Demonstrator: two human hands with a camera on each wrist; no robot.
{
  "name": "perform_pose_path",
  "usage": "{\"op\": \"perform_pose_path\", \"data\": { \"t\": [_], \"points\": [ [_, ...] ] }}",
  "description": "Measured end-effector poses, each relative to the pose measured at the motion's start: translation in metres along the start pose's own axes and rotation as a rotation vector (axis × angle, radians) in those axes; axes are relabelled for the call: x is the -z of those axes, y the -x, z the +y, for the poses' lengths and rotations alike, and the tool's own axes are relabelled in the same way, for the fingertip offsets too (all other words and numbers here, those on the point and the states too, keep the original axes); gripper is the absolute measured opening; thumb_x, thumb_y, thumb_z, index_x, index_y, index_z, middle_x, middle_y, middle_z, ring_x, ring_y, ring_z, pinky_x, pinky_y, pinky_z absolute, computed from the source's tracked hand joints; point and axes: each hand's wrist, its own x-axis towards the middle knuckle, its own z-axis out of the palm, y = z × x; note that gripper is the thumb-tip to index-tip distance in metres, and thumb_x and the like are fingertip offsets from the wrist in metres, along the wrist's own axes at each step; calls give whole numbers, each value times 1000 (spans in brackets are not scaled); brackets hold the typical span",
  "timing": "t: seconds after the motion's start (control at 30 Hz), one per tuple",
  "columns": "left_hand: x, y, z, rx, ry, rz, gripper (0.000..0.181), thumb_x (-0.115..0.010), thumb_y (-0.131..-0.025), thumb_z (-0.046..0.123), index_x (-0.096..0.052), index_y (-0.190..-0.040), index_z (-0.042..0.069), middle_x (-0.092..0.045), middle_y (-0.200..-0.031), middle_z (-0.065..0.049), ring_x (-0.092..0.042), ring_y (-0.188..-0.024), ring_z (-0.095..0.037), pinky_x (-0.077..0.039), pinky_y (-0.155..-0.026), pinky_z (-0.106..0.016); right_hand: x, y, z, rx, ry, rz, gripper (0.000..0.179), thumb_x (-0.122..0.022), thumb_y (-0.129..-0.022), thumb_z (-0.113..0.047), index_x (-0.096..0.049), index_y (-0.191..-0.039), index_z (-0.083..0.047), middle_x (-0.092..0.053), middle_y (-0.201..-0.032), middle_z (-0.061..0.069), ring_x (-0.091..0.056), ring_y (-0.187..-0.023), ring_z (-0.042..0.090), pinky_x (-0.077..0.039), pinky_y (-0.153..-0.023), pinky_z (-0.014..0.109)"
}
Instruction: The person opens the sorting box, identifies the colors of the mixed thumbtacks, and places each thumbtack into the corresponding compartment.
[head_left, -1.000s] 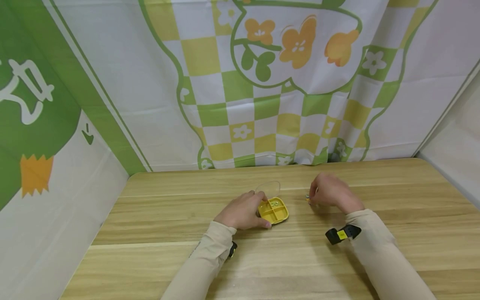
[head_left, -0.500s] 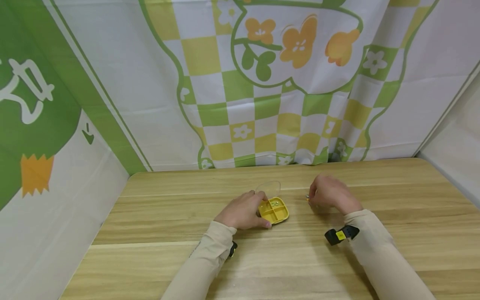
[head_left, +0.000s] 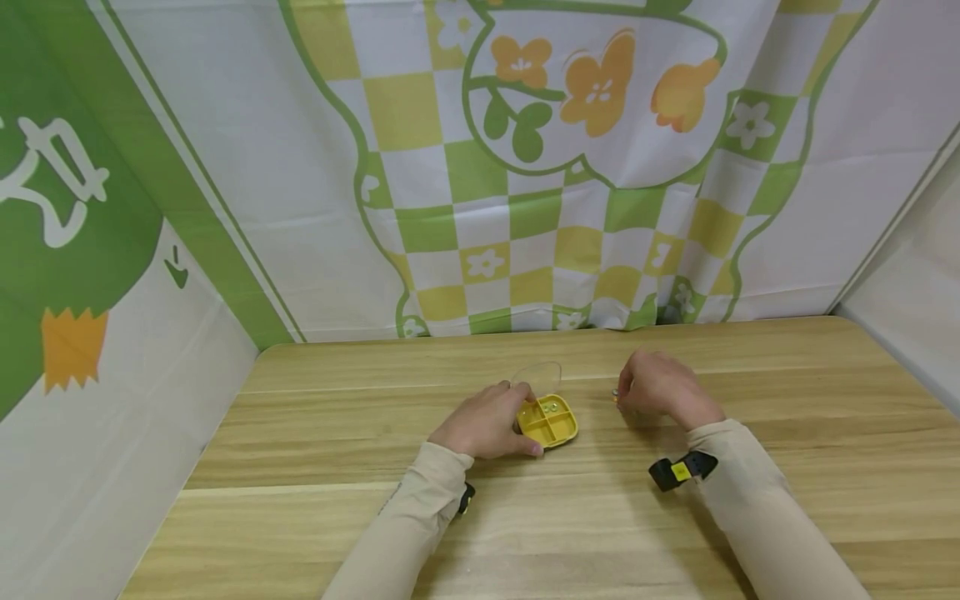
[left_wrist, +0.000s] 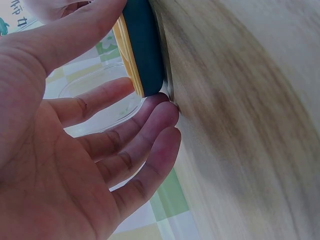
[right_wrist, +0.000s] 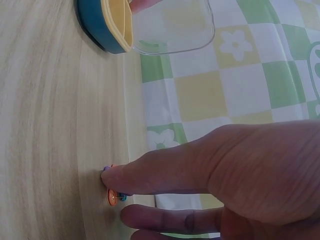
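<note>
A yellow divided pill box [head_left: 548,421] with a dark teal base stands on the table, its clear lid [head_left: 542,377] swung back. Small round pieces [head_left: 550,407] lie in a back compartment. My left hand [head_left: 483,421] grips the box at its left side, thumb at the front and index finger on the rim; the other fingers reach past its edge. To the right, my right hand [head_left: 660,385] bends down with a fingertip touching small coloured pieces on the table, one an orange disc [right_wrist: 113,196]. Whether it pinches one is hidden by the fingers.
The wooden table [head_left: 337,433] ends at a printed cloth backdrop [head_left: 480,208] behind the box. A green and white panel [head_left: 82,250] closes the left side, and a white wall [head_left: 907,275] stands at the right.
My right hand has shifted very slightly while staying at the coloured pieces. The left hand and the box have kept still.
</note>
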Motion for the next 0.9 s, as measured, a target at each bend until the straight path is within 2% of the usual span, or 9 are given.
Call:
{"op": "perform_pose_path", "data": {
  "t": [0.6,0.9],
  "points": [
    [1,1,1,2,2,1,67,-86,-81,41,-59,-132,8,-64,-117,-9,-61,-106,-22,-51,-94,-40,-1,0,-1,4,22,5,11,-81,-80,-15,-75,-72,-18,-68,-78,-3,-59,-73,18,-49,-64,37],
    [0,0,0,-2,-4,2,67,-86,-81,41,-59,-133,8,-64,-117,-9,-61,-107,-22,-51,-94,-40,0,1,-2,-1,13,-9,11,-80,-80,-14,-75,-70,-17,-66,-74,-4,-57,-70,17,-46,-59,34]
  ]
}}
